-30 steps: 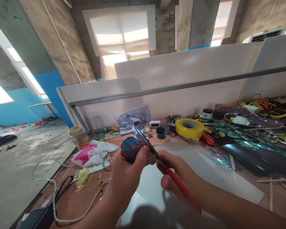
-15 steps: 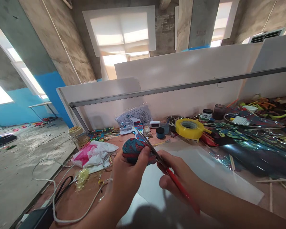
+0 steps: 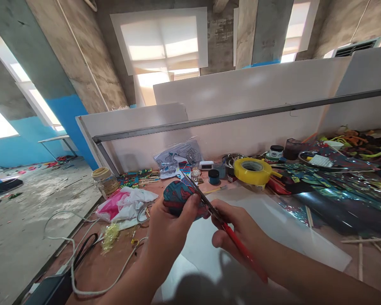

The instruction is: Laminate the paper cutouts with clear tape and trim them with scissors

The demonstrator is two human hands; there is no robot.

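Observation:
My left hand (image 3: 173, 231) is closed on a small rounded piece (image 3: 178, 195) patterned in blue and red, its thumb pressed on the near side. I cannot tell what the piece is made of. In my right hand (image 3: 233, 228) is a pair of red-handled scissors (image 3: 238, 243), blades pointing up and to the left. The blades lie along the right edge of the patterned piece, close to my left thumb; whether they touch it is unclear. Beneath both hands spreads a white sheet (image 3: 257, 224) on the reddish table.
Behind my hands stand a blue-lidded jar (image 3: 213, 177), a small white device (image 3: 206, 165) and a yellow tape roll (image 3: 253, 171). To the left lie a pink-and-white plastic bag (image 3: 123, 207) and a white cable (image 3: 95, 293). Wooden sticks (image 3: 361, 258) and a glossy dark sheet (image 3: 327, 209) are right.
The patterned piece has turned slightly in my left hand, and the scissors have shifted a little. Both hands keep their hold.

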